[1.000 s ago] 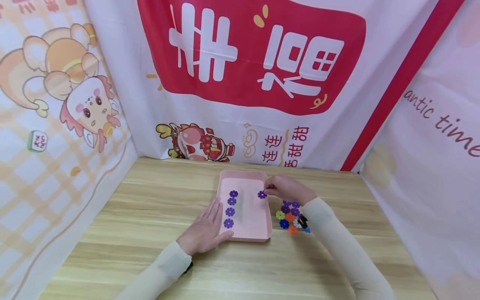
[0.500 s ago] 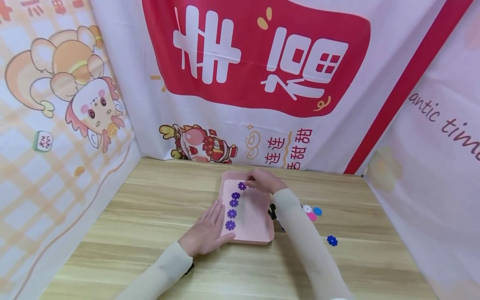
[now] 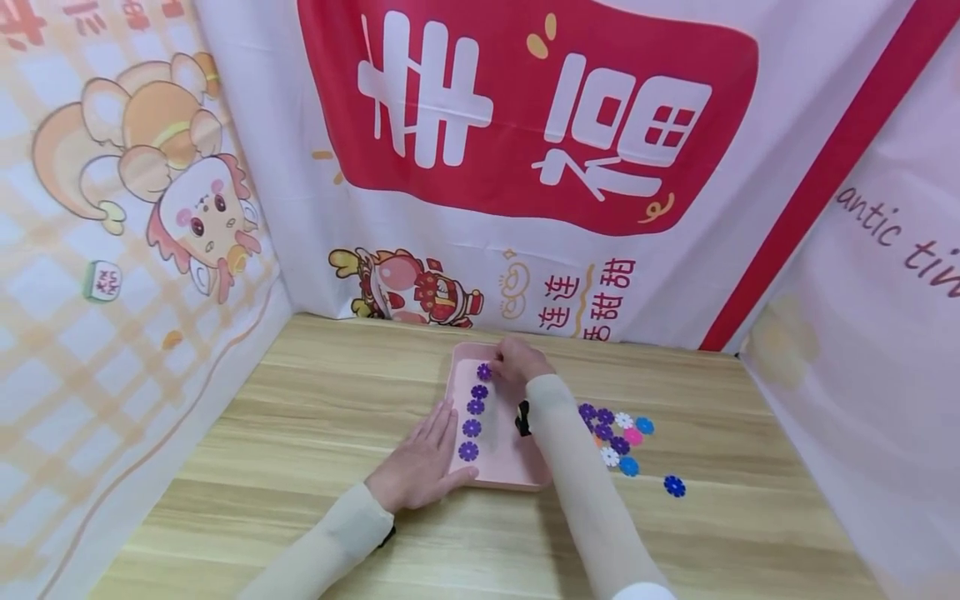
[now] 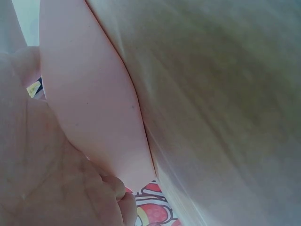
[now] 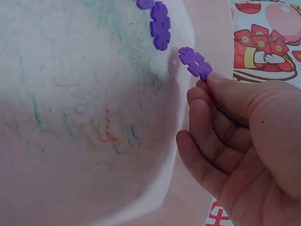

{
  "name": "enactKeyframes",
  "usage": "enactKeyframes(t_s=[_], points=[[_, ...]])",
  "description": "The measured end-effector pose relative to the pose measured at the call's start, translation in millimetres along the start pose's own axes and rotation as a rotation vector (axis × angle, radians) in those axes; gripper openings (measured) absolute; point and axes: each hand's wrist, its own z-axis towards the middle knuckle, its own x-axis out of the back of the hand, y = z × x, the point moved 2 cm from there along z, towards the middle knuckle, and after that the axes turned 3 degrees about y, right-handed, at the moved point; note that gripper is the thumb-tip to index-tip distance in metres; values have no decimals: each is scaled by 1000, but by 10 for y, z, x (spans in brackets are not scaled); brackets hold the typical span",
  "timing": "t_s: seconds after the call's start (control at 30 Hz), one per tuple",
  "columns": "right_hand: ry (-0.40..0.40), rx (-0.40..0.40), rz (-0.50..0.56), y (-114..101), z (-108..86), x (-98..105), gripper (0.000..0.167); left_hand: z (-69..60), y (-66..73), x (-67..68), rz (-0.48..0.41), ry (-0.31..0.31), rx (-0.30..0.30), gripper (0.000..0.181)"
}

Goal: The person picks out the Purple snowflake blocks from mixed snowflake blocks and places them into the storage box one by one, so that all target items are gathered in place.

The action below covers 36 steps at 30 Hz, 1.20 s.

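Note:
A shallow pink tray (image 3: 517, 482) lies on the table, with a line of purple snowflake discs (image 3: 471, 427) along its left side. At the far end of that line, my right hand (image 3: 521, 360) pinches one purple snowflake disc (image 5: 195, 62) between thumb and index finger; in the right wrist view it is tilted and held just above the tray floor. My left hand (image 3: 420, 465) rests on the tray's left edge with its fingers straight. The left wrist view shows the palm (image 4: 51, 165) against the tray's outer wall (image 4: 94, 84).
Right of the tray, a loose group of snowflake discs (image 3: 618, 444) in purple, white, blue and pink lies on the wooden table (image 3: 300, 433). One dark blue disc (image 3: 674, 486) lies apart. A printed cloth (image 3: 420, 217) hangs behind the table.
My right hand has carried a purple disc from the tray's right edge leftward to the far end of the line. The left hand stays on the tray edge.

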Motion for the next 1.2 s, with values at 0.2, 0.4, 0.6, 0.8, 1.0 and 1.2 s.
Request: enactKeyframes(t_s=[0.2, 0.4, 0.6, 0.8, 1.0, 1.2], points=[[34, -12, -90, -23, 9, -42, 29, 3, 5, -4, -8, -8, 10, 97], [21, -50, -77, -2, 2, -31, 27, 3, 25, 2, -18, -11, 20, 96], [3, -11, -13, -1, -81, 111, 19, 0, 31, 4, -4, -4, 8, 96], [-11, 173, -106, 38, -296, 463, 15, -3, 41, 7, -31, -11, 22, 97], [-54, 294, -212, 264, -639, 863, 13, 2, 44, -8, -36, -27, 21, 98], [-75, 335, -272, 572, -1000, 1184, 19, 17, 22, -6, -26, -33, 33, 98]])
